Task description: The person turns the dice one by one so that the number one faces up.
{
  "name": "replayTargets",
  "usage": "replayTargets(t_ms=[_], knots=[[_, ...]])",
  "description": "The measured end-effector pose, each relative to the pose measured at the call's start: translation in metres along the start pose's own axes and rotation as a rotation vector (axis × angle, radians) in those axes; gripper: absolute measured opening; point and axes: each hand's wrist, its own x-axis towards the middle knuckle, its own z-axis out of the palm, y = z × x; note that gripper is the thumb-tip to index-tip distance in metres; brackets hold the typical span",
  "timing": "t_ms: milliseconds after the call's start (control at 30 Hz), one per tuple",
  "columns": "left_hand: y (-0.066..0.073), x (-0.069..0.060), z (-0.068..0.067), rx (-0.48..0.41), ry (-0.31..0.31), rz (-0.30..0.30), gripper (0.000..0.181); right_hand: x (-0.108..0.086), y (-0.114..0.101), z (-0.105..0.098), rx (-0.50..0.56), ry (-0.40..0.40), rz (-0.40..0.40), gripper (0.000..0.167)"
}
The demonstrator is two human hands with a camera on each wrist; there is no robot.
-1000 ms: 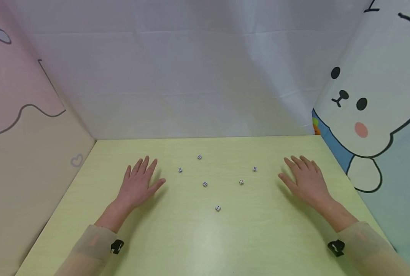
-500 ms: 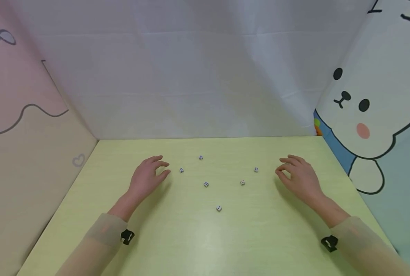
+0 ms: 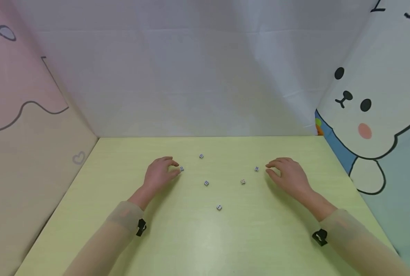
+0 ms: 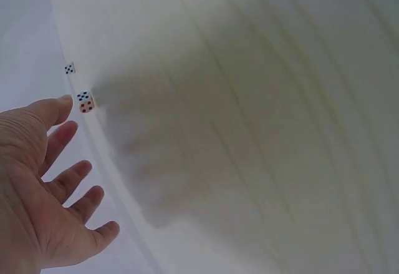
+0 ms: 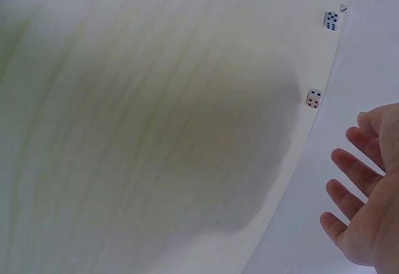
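Observation:
Several small white dice lie scattered over the table. My left hand (image 3: pixel 158 175) hovers with its thumb and index tips right beside the leftmost die (image 3: pixel 181 168). The left wrist view shows a small gap between the thumb and a die (image 4: pixel 85 102). On the other side my right hand (image 3: pixel 288 176), fingers loosely bent, is just right of the rightmost die (image 3: pixel 256 169). A die (image 5: pixel 313 98) also stands apart from those fingertips in the right wrist view. Between the hands are a back die (image 3: pixel 201 156), a centre die (image 3: pixel 206 183), another die (image 3: pixel 243 182) and a front die (image 3: pixel 219 207).
The pale yellow table (image 3: pixel 177 245) meets a white curtain (image 3: pixel 205 84) along its back edge. A pink and beige panel (image 3: pixel 25 172) borders it at left, and a panel with a cartoon bear (image 3: pixel 370 115) at right.
Both hands have moved inward toward the outermost dice, and their fingers have gone from spread and straight to bent. The dice keep their places; the head view has shifted slightly.

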Motion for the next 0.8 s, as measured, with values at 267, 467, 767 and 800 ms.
replayTargets(t_ms=[267,467,767,800], knots=[[0.000,0.003,0.008,0.010,0.025,-0.043,0.030,0.000,0.005,0.006,-0.007,-0.029,0.016,0.025],[0.002,0.005,0.011,0.005,0.023,-0.032,0.028,-0.001,0.007,0.008,-0.009,-0.054,0.034,0.027],[0.003,0.005,0.013,-0.024,0.019,-0.046,0.026,-0.001,0.008,0.010,-0.012,-0.062,0.036,0.026],[0.003,0.005,0.013,-0.028,0.018,-0.049,0.026,-0.002,0.008,0.011,-0.012,-0.063,0.038,0.026]])
